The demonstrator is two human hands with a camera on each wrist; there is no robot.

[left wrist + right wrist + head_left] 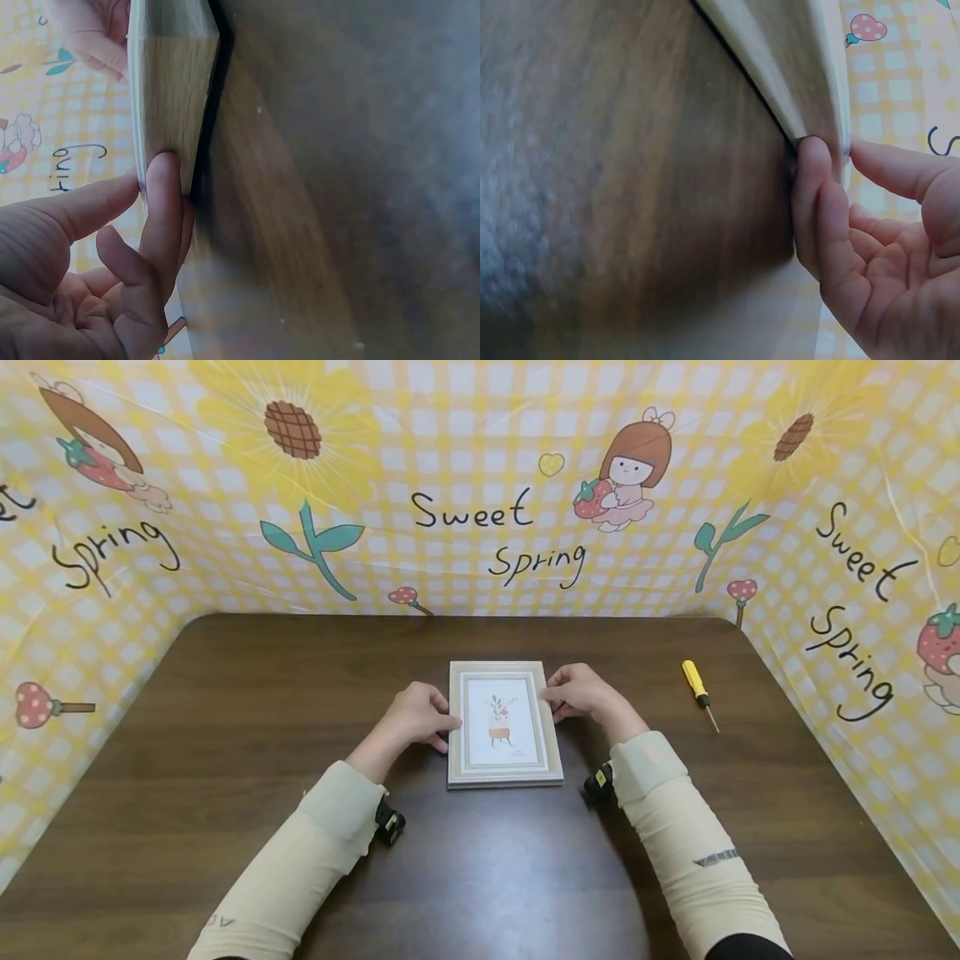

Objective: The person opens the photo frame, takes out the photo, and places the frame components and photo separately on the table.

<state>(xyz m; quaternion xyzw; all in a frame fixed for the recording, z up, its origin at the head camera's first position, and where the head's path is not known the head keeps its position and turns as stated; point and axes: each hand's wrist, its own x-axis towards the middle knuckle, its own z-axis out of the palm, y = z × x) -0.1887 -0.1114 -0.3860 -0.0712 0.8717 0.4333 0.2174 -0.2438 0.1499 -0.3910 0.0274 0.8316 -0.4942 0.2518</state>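
Observation:
A cream picture frame (552, 752) with a small plant drawing inside faces up near the middle of the table. My left hand (422, 718) grips its left edge, the thumb on the front face and the fingers along the side. On the opposite edge, my right hand (585, 692) pinches the frame between thumb and fingers, a bit higher up. The left wrist view shows the wood-grained side of the frame (176, 97) against the fingertips. In the right wrist view, thumb and forefinger meet at the frame's edge (810, 82).
A screwdriver (696, 683) with a yellow and black handle lies on the brown table (247, 735), to the right of my right hand. Behind the table and along both sides hangs a yellow checked cloth (465, 443) printed with flowers and lettering.

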